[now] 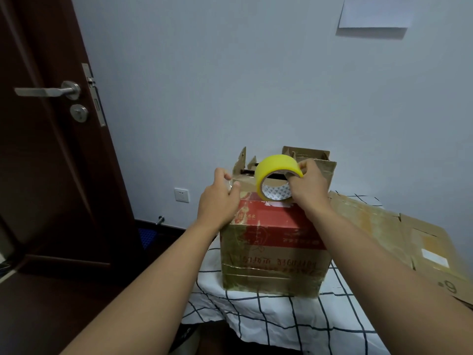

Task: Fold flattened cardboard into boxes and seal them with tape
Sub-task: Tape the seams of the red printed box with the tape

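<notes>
A brown cardboard box (273, 254) with a red printed band stands upright on the checked cloth, its top flaps partly raised at the back. My right hand (307, 187) grips a yellow tape roll (275, 175) just above the box's top front edge, thumb on the outer face and fingers through the core. My left hand (220, 198) pinches the pulled-out clear tape end at the box's top left corner. A short strip of tape runs between the two hands along the top edge.
Flattened cardboard sheets (399, 234) lie on the table (268, 316) to the right of the box. A dark wooden door (51, 149) with a metal handle stands at the left. A pale wall rises right behind the box.
</notes>
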`<state>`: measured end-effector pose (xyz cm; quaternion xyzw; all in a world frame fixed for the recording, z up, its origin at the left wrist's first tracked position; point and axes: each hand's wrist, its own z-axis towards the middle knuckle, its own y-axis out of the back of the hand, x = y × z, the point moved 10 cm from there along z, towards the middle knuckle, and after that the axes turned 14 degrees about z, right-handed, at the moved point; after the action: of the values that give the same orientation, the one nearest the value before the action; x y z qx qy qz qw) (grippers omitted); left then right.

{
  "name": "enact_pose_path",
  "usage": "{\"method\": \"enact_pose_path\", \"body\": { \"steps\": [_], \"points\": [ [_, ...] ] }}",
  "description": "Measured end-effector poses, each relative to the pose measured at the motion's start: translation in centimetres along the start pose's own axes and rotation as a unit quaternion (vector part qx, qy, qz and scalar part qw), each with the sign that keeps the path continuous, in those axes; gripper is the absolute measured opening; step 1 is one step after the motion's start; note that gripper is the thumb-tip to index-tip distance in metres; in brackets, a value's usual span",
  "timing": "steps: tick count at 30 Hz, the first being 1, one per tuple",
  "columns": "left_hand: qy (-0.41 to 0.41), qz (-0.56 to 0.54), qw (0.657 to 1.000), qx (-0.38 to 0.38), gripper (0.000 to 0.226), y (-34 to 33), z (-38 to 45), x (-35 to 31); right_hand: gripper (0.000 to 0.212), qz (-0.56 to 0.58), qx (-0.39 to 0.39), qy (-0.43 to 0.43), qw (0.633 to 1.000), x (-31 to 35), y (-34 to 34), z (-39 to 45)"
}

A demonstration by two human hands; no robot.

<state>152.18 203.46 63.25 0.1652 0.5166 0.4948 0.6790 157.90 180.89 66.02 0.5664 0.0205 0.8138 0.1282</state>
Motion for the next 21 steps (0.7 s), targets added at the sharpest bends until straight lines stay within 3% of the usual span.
{"method": "enact_pose_path", "body": {
  "steps": [4,9,14,17,21],
  "points": [
    [0.071,-0.065,0.994,0.047,0.012,0.1,0.3,0.9,0.011,-0.014,-0.007,-0.031,0.999,-0.7,0.0,0.1],
    [0.042,-0.059,0.994,0.078,0.005,0.6,0.7,-0.3,0.004,0.027,-0.031,-0.062,0.997,-1.0,0.1,-0.2],
    [0.06,-0.091,0.993,0.046,0.002,1.1,0.4,-0.4,0.018,-0.001,-0.012,-0.051,0.999,-0.8,0.0,-0.3],
    [0.124,-0.181,0.975,0.026,0.009,1.5,0.3,1.2,0.017,-0.038,0.012,-0.024,0.999,-0.5,-0.6,-0.5],
    [0.188,-0.304,0.932,0.066,0.017,0.9,0.4,3.6,0.01,-0.087,0.05,0.006,0.995,-0.1,-1.3,-0.8]
  ]
}}
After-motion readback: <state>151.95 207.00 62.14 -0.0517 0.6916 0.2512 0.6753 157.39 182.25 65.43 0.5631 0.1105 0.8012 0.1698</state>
